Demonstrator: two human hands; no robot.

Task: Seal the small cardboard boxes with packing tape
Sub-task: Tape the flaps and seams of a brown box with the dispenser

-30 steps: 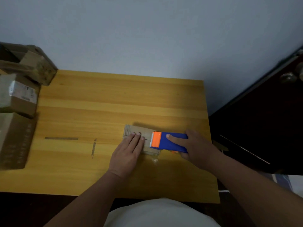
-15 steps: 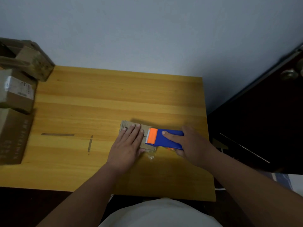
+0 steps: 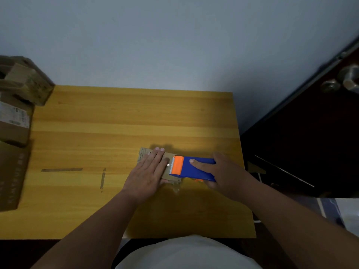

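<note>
A small flat cardboard box [image 3: 144,153] lies on the wooden table [image 3: 116,123], right of centre. My left hand [image 3: 148,171] presses flat on its top with straight fingers. My right hand [image 3: 223,174] grips a blue tape dispenser [image 3: 196,168] with an orange roller [image 3: 177,165]. The roller end rests on the box's right part, next to my left fingertips. Much of the box is hidden under my hand and the dispenser.
Several cardboard boxes [image 3: 15,117] are stacked at the table's left edge. Two strips of tape [image 3: 62,169] stick to the tabletop left of my hands. A dark door with a metal knob [image 3: 347,78] stands at the right.
The dispenser has slid slightly left along the box toward my left fingers. My left hand has stayed pressed on the box.
</note>
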